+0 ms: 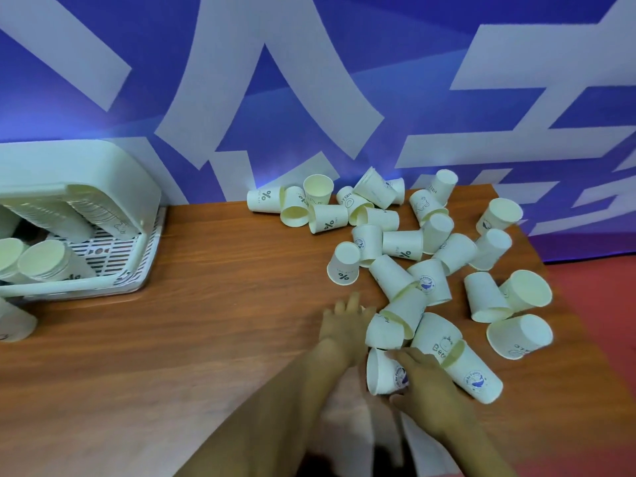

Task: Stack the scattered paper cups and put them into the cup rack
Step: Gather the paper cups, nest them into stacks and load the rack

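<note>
Several white paper cups point(402, 244) lie scattered on their sides over the right half of the wooden table point(206, 321). The white cup rack point(86, 215) stands at the far left with its lid up and stacks of cups inside. My right hand point(426, 387) grips a cup with a blue logo point(382, 371) lying near the front. My left hand point(344, 325) reaches with spread fingers to a cup on its side point(383, 330), touching its left flank. A short nested pair point(402, 308) lies just beyond.
A blue wall with large white shapes point(309, 98) runs behind the table. One lone cup point(13, 321) stands at the left edge in front of the rack. Bare wood lies between the rack and the cup pile. The table's right edge drops to a red floor point(599, 304).
</note>
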Demonstrator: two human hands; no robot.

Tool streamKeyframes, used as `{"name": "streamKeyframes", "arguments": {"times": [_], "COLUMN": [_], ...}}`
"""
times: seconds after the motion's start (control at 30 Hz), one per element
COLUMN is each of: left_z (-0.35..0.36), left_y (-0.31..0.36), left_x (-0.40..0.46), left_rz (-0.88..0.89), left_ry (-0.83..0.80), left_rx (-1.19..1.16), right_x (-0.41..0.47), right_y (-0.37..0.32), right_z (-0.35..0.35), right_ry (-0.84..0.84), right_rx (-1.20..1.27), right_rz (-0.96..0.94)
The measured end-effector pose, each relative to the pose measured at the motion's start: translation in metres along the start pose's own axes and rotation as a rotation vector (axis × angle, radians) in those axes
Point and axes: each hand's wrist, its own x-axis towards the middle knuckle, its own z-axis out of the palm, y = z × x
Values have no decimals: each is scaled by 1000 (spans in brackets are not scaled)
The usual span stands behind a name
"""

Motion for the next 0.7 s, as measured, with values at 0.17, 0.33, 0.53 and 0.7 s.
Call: {"name": "streamKeyframes", "arguments": {"times": [0.17,0.33,0.53,0.7], "left_z": [11,4,-41,-37], "left_y": [-2,-21,-67,-95], "left_x": [-4,-21,-58,-100], "left_rz": [-50,-71,-154,-202], "left_ry": [17,-6,85,189], "left_rx": [-2,-81,-310,-530], "right_x": [4,3,15,29], "right_y": [-2,-4,-33,-78], "right_z": [5,6,-13,-23], "right_ry": [-12,-6,56,142], "right_rx": [-102,-72,136,228], "right_rz": [-11,-12,-37,-111]}}
